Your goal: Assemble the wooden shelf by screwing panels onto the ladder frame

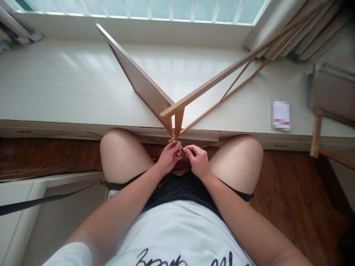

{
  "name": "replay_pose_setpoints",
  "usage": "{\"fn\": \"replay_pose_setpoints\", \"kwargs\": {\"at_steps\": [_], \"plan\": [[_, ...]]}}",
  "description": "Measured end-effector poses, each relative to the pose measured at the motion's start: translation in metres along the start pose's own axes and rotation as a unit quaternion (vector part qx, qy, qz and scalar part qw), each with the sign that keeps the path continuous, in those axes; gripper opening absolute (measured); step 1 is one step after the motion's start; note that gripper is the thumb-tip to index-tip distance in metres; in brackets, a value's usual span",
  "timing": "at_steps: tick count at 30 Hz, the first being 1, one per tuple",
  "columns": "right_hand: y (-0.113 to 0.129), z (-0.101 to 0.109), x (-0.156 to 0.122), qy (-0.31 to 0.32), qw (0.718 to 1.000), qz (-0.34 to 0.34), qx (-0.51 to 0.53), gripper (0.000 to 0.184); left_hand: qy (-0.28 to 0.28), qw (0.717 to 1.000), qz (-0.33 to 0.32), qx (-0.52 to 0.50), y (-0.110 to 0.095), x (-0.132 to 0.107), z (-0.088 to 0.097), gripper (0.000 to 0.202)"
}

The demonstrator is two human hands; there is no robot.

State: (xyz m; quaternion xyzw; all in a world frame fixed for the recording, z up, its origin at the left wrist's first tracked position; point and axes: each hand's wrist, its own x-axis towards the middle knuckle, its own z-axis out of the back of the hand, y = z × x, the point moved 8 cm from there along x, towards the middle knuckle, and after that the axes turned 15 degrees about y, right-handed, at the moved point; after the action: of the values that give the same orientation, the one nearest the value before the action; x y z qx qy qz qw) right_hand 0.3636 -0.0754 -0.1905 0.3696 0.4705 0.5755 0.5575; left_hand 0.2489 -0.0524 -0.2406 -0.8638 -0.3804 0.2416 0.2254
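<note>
Dark script on your white shirt [177, 225] is cut off; the label on the small pack [281, 115] is blurred. The wooden frame [205, 87] and flat panel [138, 81] meet in a V — its lower corner past the front edge of the pale, faintly grained tabletop [69, 81], between your knees. There, your left hand [168, 157] and right hand [198, 160] pinch a tiny thin piece [181, 146] — material too small to tell.
</note>
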Motion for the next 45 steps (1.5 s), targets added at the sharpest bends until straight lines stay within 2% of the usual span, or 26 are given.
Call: {"fn": "replay_pose_setpoints", "kwargs": {"at_steps": [2, 4, 7, 9, 10, 12, 16, 21, 26, 29, 32, 36, 41, 45], "plan": [[-0.013, -0.007, 0.002, 0.012, 0.994, -0.04, 0.097, 0.024, -0.002, 1.0, -0.005, 0.002, -0.001, 0.0, 0.0, 0.026], [-0.027, -0.02, 0.003, 0.039, 0.967, -0.089, 0.237, 0.025, -0.008, 1.0, -0.008, 0.006, -0.002, 0.0, 0.001, 0.026], [-0.038, -0.047, 0.003, 0.115, 0.877, -0.151, 0.442, 0.025, -0.028, 0.999, -0.011, 0.01, -0.003, 0.0, 0.004, 0.027], [-0.037, -0.058, 0.001, 0.154, 0.821, -0.173, 0.522, 0.024, -0.043, 0.999, -0.011, 0.011, -0.004, -0.001, 0.007, 0.029], [-0.036, -0.061, 0.001, 0.163, 0.803, -0.179, 0.544, 0.024, -0.048, 0.999, -0.011, 0.011, -0.005, -0.001, 0.008, 0.03], [-0.035, -0.062, 0.0, 0.171, 0.788, -0.185, 0.561, 0.023, -0.053, 0.998, -0.011, 0.01, -0.005, -0.001, 0.009, 0.03], [-0.032, -0.059, 0.001, 0.167, 0.81, -0.169, 0.536, 0.025, -0.046, 0.999, -0.013, 0.014, -0.006, 0.0, 0.008, 0.029], [-0.03, -0.05, 0.003, 0.128, 0.881, -0.122, 0.439, 0.026, -0.02, 0.999, -0.019, 0.028, -0.005, 0.001, 0.005, 0.023], [-0.022, -0.027, 0.004, 0.053, 0.966, -0.064, 0.243, 0.027, -0.014, 0.999, -0.019, 0.021, -0.004, 0.0, 0.003, 0.023], [-0.011, -0.014, 0.004, 0.013, 0.994, -0.031, 0.101, 0.026, -0.019, 1.0, -0.016, 0.014, -0.004, 0.0, 0.005, 0.027], [-0.001, -0.009, 0.003, -0.001, 1.0, -0.01, 0.002, 0.025, -0.021, 1.0, -0.017, 0.007, -0.004, 0.001, 0.007, 0.028], [0.009, -0.01, 0.002, 0.001, 0.997, 0.017, -0.074, 0.023, -0.019, 1.0, -0.021, 0.001, -0.004, 0.003, 0.008, 0.026], [0.015, -0.011, 0.001, 0.004, 0.99, 0.03, -0.136, 0.023, -0.026, 0.999, -0.021, -0.014, -0.003, 0.003, 0.008, 0.029], [0.015, -0.012, 0.001, 0.005, 0.988, 0.038, -0.147, 0.023, -0.031, 0.999, -0.024, -0.014, -0.003, 0.002, 0.008, 0.028]]}}
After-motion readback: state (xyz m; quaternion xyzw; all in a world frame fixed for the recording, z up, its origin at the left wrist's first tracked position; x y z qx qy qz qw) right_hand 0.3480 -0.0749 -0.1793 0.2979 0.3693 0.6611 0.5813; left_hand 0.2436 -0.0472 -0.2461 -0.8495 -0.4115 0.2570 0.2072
